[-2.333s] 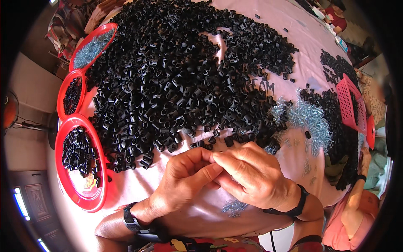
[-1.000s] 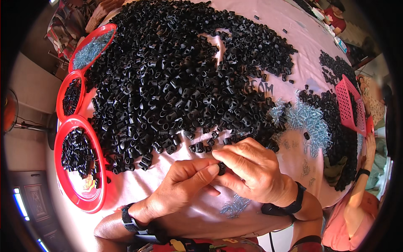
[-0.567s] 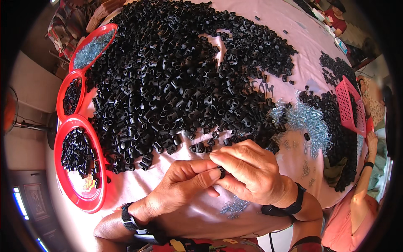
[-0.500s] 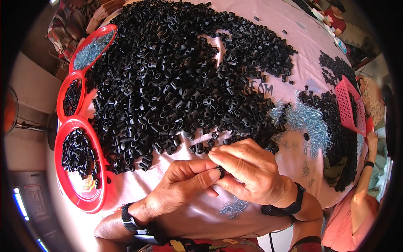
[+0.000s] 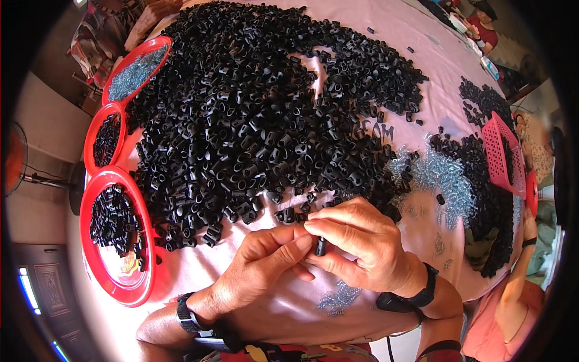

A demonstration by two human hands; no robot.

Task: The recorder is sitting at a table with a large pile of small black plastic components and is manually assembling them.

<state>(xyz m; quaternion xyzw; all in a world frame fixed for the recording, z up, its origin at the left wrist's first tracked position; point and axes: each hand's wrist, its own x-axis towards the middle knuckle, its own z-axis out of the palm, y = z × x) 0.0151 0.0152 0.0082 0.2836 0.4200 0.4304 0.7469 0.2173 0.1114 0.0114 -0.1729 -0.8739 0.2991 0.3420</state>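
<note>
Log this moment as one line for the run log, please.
left hand: pinching small black part | right hand: pinching same part | black parts pile just beyond | red tray at left

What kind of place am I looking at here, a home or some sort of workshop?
Most likely a small hand-assembly workshop. A huge heap of black plastic parts covers the pink-clothed table, red trays hold sorted pieces, and piles of small silvery screws lie beside them.
</note>
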